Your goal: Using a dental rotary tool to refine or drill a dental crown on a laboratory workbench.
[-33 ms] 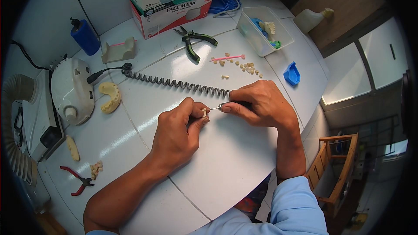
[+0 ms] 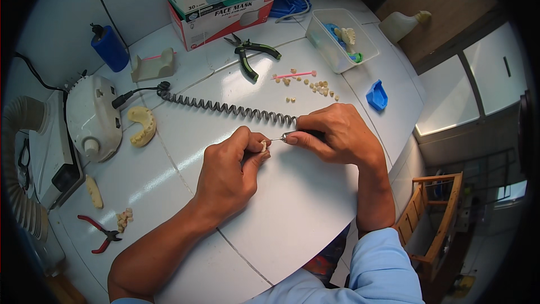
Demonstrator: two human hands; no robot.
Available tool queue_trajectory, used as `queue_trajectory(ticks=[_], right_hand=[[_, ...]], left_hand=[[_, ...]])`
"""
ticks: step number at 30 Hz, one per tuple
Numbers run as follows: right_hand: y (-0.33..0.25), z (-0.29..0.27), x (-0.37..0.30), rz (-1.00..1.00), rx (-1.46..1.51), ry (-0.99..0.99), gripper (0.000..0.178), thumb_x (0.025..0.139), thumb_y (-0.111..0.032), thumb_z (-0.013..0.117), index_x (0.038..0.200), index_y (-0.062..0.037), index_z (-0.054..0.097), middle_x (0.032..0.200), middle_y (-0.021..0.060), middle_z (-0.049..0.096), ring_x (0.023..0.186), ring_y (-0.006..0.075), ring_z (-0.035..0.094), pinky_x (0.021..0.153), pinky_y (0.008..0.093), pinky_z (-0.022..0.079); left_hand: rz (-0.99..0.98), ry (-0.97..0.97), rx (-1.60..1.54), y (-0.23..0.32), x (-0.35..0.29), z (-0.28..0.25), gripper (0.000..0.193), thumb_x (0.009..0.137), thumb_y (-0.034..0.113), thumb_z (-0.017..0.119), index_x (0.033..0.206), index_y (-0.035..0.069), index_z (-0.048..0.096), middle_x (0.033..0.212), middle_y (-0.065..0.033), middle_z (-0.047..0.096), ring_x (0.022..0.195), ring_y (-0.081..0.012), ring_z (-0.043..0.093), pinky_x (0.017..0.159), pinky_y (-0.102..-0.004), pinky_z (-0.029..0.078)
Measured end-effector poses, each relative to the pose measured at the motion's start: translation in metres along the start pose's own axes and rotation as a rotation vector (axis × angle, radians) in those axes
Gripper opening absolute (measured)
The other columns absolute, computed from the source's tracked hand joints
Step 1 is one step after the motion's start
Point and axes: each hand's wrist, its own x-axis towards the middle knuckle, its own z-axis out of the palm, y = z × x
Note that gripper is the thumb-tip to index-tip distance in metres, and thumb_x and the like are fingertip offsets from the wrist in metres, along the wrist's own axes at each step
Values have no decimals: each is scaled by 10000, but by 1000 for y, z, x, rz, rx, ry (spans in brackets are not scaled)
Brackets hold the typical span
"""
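Centre of frame: my left hand is pinching 1 small tooth piece; my right hand is gripping the handpiece, tip touching it. Loose teeth are waiting above; grinding looks unfinished.

My view is bright and evenly lit, daylight in tone. Broad soft glare streaks lie across the white table, strongest at the upper centre of the frame and in diagonal bands at lower left. Shadows are short and soft: I see a faint one under the left hand and another under the right hand. The centre is sharp; I can make out the fine coils of the spiral cord. Towards the rim straight edges bow outward, and a black circular vignette cuts off all four corners. At the far right the floor and wooden chair look dimmer, stretched and soft.
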Motion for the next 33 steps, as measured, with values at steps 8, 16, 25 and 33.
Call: queue_trajectory(ticks=[8, 16, 25, 33], right_hand=[[0, -3, 0, 19, -22, -40, 506, 1031, -517, 731, 745, -100, 740, 591, 111, 625, 582, 333, 644, 575, 446, 478], [1, -1, -1, -1, -9, -21, 504, 1033, -512, 731, 736, -104, 740, 581, 99, 621, 566, 325, 633, 564, 438, 469], [8, -3, 1, -18, 22, 10, 519, 1047, -518, 714, 749, -94, 745, 573, 104, 604, 551, 326, 605, 561, 445, 459], [9, -3, 0, -26, -33, 5, 565, 1057, -564, 675, 758, -91, 750, 578, 105, 602, 557, 326, 591, 561, 453, 448]], left_hand=[[2, -7, 10, 3, 1, -1, 117, 946, -93, 736, 951, -55, 625, 1054, -200, 836, 961, -258, 835, 854, -333, 655], [6, -19, 29, 3, 1, -2, 113, 945, -102, 728, 950, -56, 624, 1044, -198, 835, 964, -258, 835, 864, -335, 653], [-14, -8, 3, 3, 1, 0, 111, 967, -76, 752, 952, -51, 645, 1069, -174, 828, 959, -186, 804, 867, -313, 650], [8, -15, 42, 1, 3, 2, 110, 970, -67, 762, 949, -51, 655, 1096, -173, 822, 996, -169, 791, 902, -308, 650]])
